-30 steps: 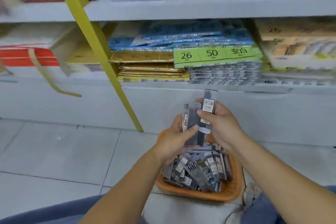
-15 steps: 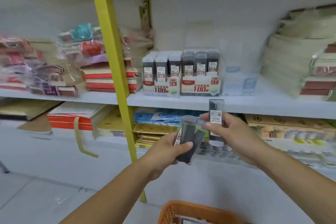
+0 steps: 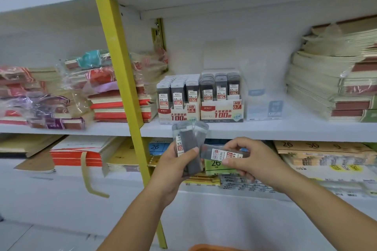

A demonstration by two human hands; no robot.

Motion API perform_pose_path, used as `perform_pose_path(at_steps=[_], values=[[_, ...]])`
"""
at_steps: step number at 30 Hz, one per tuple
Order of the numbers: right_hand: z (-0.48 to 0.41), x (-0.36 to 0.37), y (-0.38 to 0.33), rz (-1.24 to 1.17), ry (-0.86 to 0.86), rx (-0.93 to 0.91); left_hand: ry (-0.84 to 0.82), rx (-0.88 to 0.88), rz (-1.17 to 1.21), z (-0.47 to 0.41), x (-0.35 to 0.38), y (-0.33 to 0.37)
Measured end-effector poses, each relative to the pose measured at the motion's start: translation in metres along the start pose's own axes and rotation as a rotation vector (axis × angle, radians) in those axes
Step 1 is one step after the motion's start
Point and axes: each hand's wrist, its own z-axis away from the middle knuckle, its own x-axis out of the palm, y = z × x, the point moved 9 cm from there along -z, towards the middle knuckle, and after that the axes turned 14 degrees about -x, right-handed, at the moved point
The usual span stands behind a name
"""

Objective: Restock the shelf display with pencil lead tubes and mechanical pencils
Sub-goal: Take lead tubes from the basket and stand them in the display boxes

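My left hand (image 3: 175, 167) grips a fan of several pencil lead tubes (image 3: 188, 144), held upright just below the shelf edge. My right hand (image 3: 251, 161) pinches one lead tube (image 3: 221, 154) lying sideways, its white label facing me. On the middle shelf (image 3: 265, 130) stand two display boxes of lead tubes: the HB 0.5 box (image 3: 176, 115) on the left and the HB 0.7 box (image 3: 221, 112) beside it, both packed with upright tubes. Both hands hover in front of and slightly below these boxes.
A yellow upright post (image 3: 122, 79) slants down left of the boxes. A pale blue display box (image 3: 265, 106) sits right of the HB 0.7 box. Wrapped notebook stacks (image 3: 334, 79) fill the right; more stacks (image 3: 81, 91) the left. An orange basket rim (image 3: 210, 248) shows at the bottom.
My view rose from the basket on the floor to the middle shelf. Both hands lifted with the tubes, and my right hand turned its tube from upright to sideways.
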Motion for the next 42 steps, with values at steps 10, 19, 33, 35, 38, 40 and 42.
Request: perform_pose_path(at_steps=[10, 19, 33, 35, 38, 40, 42], values=[[-0.006, -0.028, -0.011, -0.336, 0.205, 0.001, 0.054, 0.021, -0.094, 0.005, 0.010, -0.001], [-0.016, -0.036, -0.035, -0.168, 0.343, -0.140, 0.115, 0.100, 0.083, 0.006, -0.011, 0.026], [-0.149, 0.013, -0.168, 0.759, 0.092, -0.514, 0.282, 0.208, 0.236, -0.001, -0.096, 0.055], [-0.160, 0.021, -0.156, 0.743, 0.020, -0.459, 0.262, 0.214, 0.243, -0.004, -0.096, 0.057], [-0.169, 0.028, -0.144, 0.835, 0.017, -0.479, 0.225, 0.208, 0.228, -0.007, -0.091, 0.058], [-0.166, 0.028, -0.142, 0.957, 0.100, -0.539, 0.184, 0.210, 0.212, -0.007, -0.085, 0.059], [-0.158, 0.030, -0.140, 1.070, 0.150, -0.599, 0.133, 0.217, 0.199, -0.007, -0.077, 0.060]])
